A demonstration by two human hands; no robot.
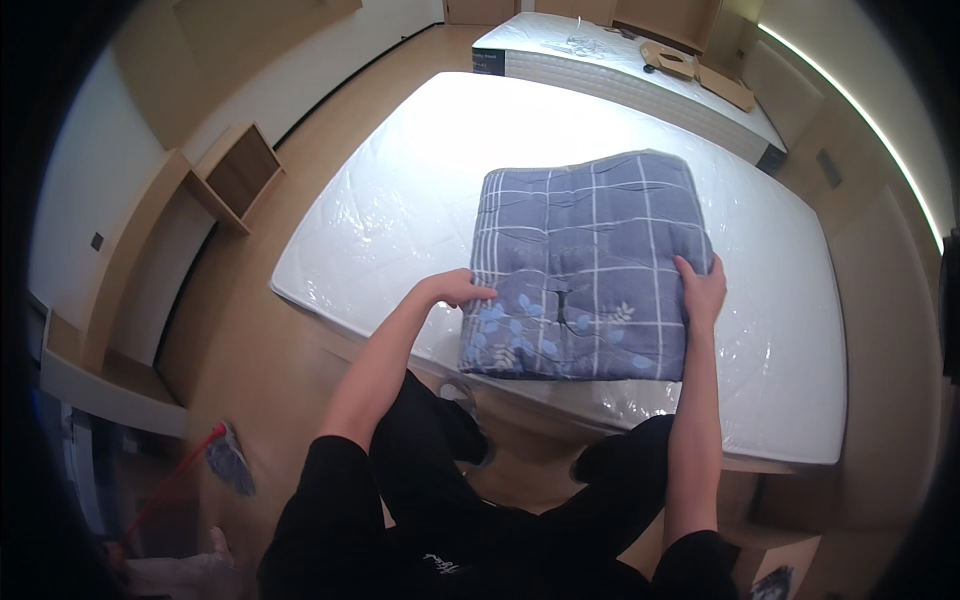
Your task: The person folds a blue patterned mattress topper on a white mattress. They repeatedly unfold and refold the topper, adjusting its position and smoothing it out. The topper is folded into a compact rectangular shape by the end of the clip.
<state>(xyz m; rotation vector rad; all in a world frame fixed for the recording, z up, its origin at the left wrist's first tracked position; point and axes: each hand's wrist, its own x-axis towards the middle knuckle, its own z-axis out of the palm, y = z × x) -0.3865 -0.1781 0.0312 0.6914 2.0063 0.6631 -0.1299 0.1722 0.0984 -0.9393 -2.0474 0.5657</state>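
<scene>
A folded quilted pad [577, 262], blue-grey with white check lines and pale blue leaves, lies near the front edge of a plastic-wrapped white mattress [390, 217]. My left hand [457, 288] grips its left edge, thumb on top and the other fingers partly hidden beneath. My right hand [703, 289] holds the opposite edge, thumb on top and fingers around the outer side. The pad's near edge reaches to the mattress's front edge, above my knees.
A second mattress [630, 75] behind bears flattened cardboard [724, 86] and a cable. Wooden shelving [240, 172] stands along the left wall. At lower left, another person's hand [180, 566] is near a red-handled mop [229, 457]. A wooden box [787, 559] is at lower right.
</scene>
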